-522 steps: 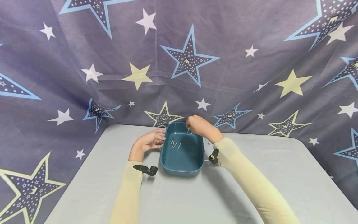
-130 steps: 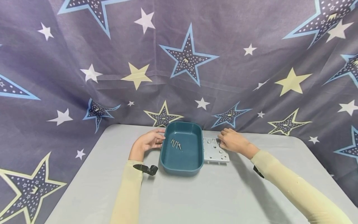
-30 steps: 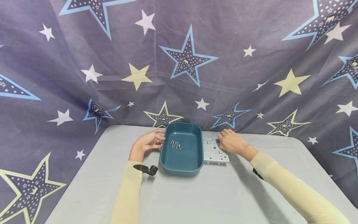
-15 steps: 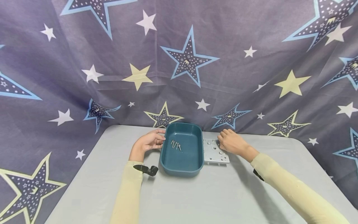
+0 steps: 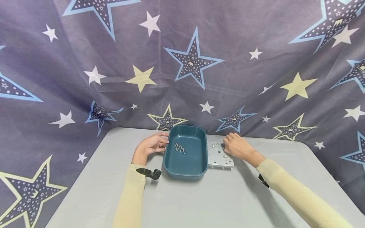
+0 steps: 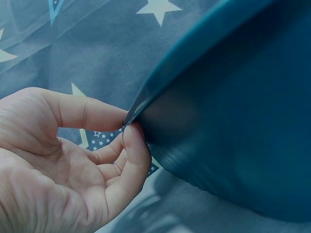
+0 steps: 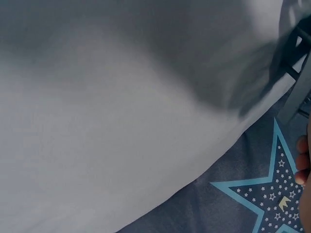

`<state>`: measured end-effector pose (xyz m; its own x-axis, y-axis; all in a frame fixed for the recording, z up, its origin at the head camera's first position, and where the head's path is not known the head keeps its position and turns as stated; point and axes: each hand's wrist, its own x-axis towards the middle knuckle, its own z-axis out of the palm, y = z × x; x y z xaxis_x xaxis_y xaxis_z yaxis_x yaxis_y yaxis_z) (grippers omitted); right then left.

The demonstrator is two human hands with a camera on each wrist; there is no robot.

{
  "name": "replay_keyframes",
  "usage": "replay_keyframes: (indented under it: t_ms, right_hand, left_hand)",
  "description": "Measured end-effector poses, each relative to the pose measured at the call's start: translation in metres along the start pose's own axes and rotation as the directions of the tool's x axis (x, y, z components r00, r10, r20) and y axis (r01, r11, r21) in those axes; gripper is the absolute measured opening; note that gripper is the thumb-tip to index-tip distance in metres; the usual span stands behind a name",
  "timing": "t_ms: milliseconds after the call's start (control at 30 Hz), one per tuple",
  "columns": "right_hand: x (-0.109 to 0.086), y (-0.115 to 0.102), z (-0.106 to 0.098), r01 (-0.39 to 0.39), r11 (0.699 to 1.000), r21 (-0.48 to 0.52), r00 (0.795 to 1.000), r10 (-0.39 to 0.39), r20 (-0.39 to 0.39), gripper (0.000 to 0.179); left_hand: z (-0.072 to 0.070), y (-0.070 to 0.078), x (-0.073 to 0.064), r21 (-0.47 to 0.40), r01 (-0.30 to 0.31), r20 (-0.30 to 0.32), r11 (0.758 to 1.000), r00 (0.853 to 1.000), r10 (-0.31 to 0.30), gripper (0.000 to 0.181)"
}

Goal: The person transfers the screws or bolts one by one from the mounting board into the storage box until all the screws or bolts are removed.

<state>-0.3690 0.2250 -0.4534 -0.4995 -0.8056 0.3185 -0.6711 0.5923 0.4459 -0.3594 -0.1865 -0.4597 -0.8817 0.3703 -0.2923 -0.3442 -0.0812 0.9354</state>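
A dark teal rectangular tray stands on the table with several small screws lying inside, left of its middle. My left hand pinches the tray's left rim; in the left wrist view the edge of the tray runs between the fingertips. Beside the tray on the right is a silver metal plate with holes and screw heads, raised on short legs. My right hand is at the plate's far right corner, fingers curled at a screw mostly hidden beneath them. The right wrist view catches only fingertips next to the plate's edge.
A pale grey cloth covers the table. Behind it hangs a purple-grey curtain with stars, close to the tray's far end. The plate stands against or very near the tray's right wall.
Long ago my right hand held a screw over the tray; later it moved right to the plate, and another screw lay in the tray. Over the last second both hands keep their places.
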Motion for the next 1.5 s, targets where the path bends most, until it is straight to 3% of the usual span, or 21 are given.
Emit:
replay_keyframes:
  t_ms: [500, 1033, 1267, 1500]
  right_hand:
    - [-0.002, 0.000, -0.007, -0.131, 0.979, 0.154, 0.989, 0.119, 0.083, 0.013]
    - [-0.002, 0.001, -0.012, -0.146, 0.963, 0.229, 0.987, 0.158, -0.034, 0.012]
    - [0.010, -0.002, -0.022, -0.110, 0.952, 0.286, 0.979, 0.154, -0.136, 0.013]
    - [0.025, -0.009, -0.035, -0.131, 0.920, 0.370, 0.978, 0.182, -0.105, 0.014]
  left_hand:
    - [0.000, -0.001, 0.002, 0.002, 0.005, -0.011, 1.000, 1.000, -0.005, 0.057]
    - [0.000, 0.000, 0.002, 0.002, 0.009, -0.008, 1.000, 1.000, -0.009, 0.057]
    - [0.001, 0.000, 0.002, 0.008, 0.001, -0.010, 1.000, 1.000, -0.001, 0.057]
    - [0.000, 0.000, 0.003, 0.000, 0.009, -0.013, 1.000, 1.000, -0.009, 0.057]
